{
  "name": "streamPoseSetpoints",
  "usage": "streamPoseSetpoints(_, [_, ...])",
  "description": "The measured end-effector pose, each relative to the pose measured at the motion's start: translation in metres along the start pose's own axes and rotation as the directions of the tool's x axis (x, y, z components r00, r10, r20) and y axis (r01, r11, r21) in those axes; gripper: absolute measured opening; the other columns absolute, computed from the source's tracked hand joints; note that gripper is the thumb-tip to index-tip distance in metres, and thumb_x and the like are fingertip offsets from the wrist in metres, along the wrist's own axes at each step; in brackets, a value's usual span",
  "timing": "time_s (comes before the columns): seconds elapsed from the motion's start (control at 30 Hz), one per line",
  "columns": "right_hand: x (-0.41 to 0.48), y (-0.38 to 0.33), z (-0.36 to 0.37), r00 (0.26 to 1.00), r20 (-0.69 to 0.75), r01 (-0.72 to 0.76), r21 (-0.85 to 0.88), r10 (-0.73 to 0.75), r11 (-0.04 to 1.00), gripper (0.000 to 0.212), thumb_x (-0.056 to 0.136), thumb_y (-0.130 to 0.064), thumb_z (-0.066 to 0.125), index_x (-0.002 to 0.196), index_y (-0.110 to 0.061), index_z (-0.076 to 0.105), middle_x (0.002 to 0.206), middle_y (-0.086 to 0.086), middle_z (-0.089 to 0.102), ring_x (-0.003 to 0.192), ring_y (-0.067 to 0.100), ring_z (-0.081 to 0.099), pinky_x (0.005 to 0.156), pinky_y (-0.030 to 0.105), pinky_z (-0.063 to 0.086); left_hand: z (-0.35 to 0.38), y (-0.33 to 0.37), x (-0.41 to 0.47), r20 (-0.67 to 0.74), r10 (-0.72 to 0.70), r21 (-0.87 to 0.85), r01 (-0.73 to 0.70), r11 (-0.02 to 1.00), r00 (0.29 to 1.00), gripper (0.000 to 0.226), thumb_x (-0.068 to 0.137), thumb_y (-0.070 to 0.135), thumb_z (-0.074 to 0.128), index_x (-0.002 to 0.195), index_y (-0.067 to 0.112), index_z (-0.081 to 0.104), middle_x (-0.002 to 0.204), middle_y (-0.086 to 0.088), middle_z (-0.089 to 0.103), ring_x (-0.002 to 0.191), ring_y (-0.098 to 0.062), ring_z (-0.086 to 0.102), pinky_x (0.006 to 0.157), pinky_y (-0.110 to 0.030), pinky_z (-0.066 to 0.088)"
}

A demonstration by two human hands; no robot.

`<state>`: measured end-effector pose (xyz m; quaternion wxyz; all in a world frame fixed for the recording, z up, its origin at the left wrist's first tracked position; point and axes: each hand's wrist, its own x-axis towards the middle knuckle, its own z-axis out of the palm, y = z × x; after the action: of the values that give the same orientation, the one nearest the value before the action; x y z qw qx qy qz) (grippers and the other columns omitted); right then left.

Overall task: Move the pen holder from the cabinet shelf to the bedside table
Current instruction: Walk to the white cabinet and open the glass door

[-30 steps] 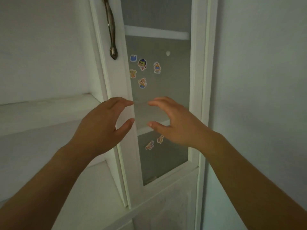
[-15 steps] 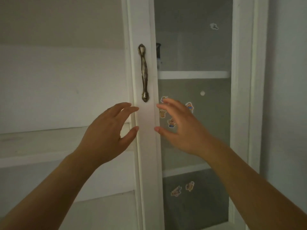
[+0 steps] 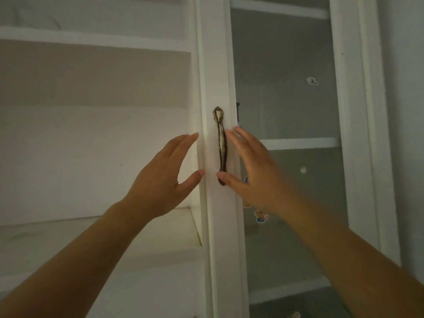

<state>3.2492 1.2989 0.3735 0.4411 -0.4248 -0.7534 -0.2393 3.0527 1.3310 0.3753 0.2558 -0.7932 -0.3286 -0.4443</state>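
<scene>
A white cabinet fills the view, with open shelves [image 3: 96, 228] on the left and a glass door [image 3: 284, 92] on the right. Behind the glass, just right of the door's frame, a small dark object [image 3: 238, 111] shows; I cannot tell whether it is the pen holder. My left hand [image 3: 165, 175] is raised in front of the open shelf, fingers apart, holding nothing. My right hand [image 3: 250, 171] is raised in front of the glass, fingers spread, its thumb tip at the lower end of the bronze door handle [image 3: 221, 143]. The bedside table is out of view.
The door's white frame [image 3: 215, 226] stands upright between my two hands. Cartoon stickers [image 3: 260, 215] are stuck on the glass. Shelves [image 3: 300, 143] show behind the glass. A pale wall [image 3: 403, 111] lies to the right of the cabinet.
The view has tilted upward, so the handle and upper shelves now sit lower in the frame. Both hands have risen to handle height, and the right thumb has reached the handle's lower end.
</scene>
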Motion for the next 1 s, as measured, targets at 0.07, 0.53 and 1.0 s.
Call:
streamPoseSetpoints(0.07, [0.003, -0.001, 0.001, 1.000, -0.010, 0.001, -0.009, -0.001, 1.000, 0.074, 0.087, -0.047, 0.050, 0.145, -0.029, 0.008, 0.155, -0.007, 0.004, 0.141, 0.012, 0.004, 0.109, 0.031, 0.010, 0.005, -0.009, 0.003, 0.015, 0.006, -0.020, -0.005, 1.000, 1.000, 0.071, 0.084, 0.059, 0.034, 0.144, 0.030, 0.013, 0.152, 0.003, 0.022, 0.135, -0.016, 0.029, 0.105, -0.034, 0.033])
streamPoseSetpoints(0.53, [0.017, -0.005, 0.010, 0.976, -0.216, 0.029, 0.063, -0.015, 0.998, 0.061, 0.085, -0.038, 0.057, 0.139, -0.021, 0.034, 0.117, -0.009, 0.038, 0.106, 0.000, 0.038, 0.087, 0.009, 0.032, 0.034, -0.019, 0.006, 0.012, -0.024, -0.219, 0.026, 0.975, 1.000, 0.069, 0.080, 0.070, 0.026, 0.137, 0.049, -0.007, 0.151, 0.023, 0.000, 0.133, 0.009, 0.005, 0.104, -0.019, 0.016])
streamPoseSetpoints(1.0, [0.022, -0.022, 0.017, 0.962, -0.247, -0.107, 0.049, 0.116, 0.993, 0.062, 0.083, -0.027, 0.062, 0.138, -0.022, 0.035, 0.098, -0.015, 0.045, 0.087, 0.006, 0.052, 0.074, 0.019, 0.052, 0.050, -0.053, 0.032, -0.058, 0.142, -0.400, -0.153, 0.903, 0.988, 0.065, 0.083, 0.063, 0.024, 0.137, 0.046, -0.008, 0.152, 0.021, -0.002, 0.135, 0.010, 0.003, 0.104, -0.015, 0.015])
